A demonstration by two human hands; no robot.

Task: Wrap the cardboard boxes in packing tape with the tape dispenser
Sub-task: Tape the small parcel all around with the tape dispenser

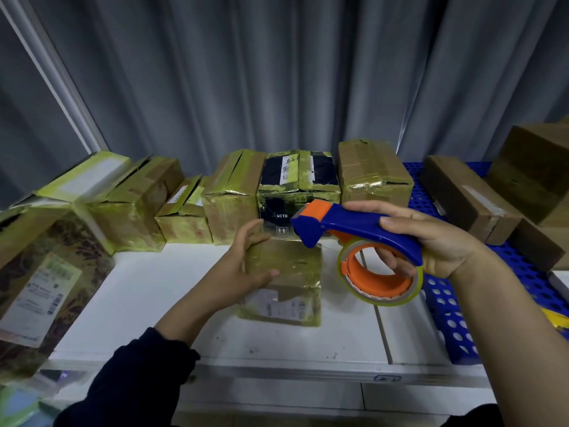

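One pass: hold the box [286, 272] at frame centre flat on the table [138, 303] with the left hand [246, 266], fingers and thumb curled round its left side. Bring the dispenser [354, 224], gripped centre right by the right hand [437, 241], fingers hooked through the roll [381, 292], nose-first onto the far top edge, then pull toward lower centre, clear of rear boxes [234, 198] just behind and blue pallet [446, 322] at right.

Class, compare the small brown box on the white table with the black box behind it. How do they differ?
The small brown box is held by the left hand; the black box is not held. The small brown box lies alone in front; the black box stands in the back row. Both carry glossy yellowish tape.
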